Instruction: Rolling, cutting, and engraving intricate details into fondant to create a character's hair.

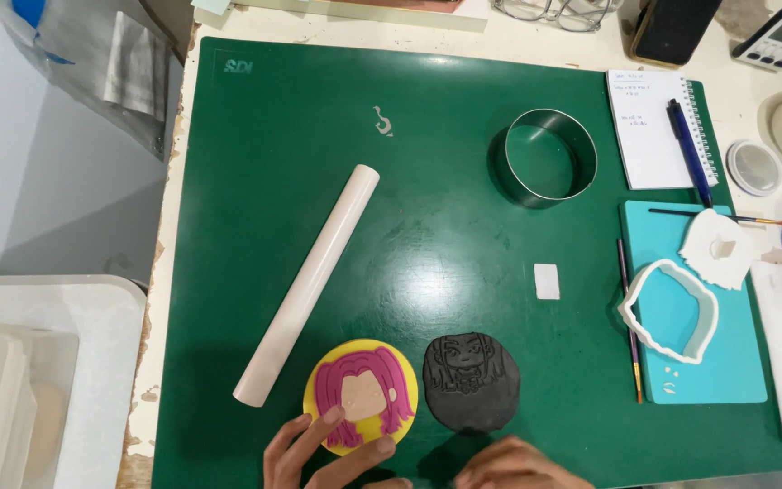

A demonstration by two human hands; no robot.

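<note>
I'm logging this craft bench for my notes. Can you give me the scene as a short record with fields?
surface: green cutting mat
left hand: fingertips on the yellow disc with pink hair figure
right hand: just below the black embossed disc, contact unclear
nearby: white rolling pin, metal ring cutter
right side: white outline cutter on teal board, notepad with blue pen

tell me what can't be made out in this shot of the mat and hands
Head view only:
- Right hand: fingers cut off by the bottom edge.
- Left hand: wrist cut off; touches the yellow disc.
- Notepad writing: too small.
- Glasses: cut off by the top edge.
</note>
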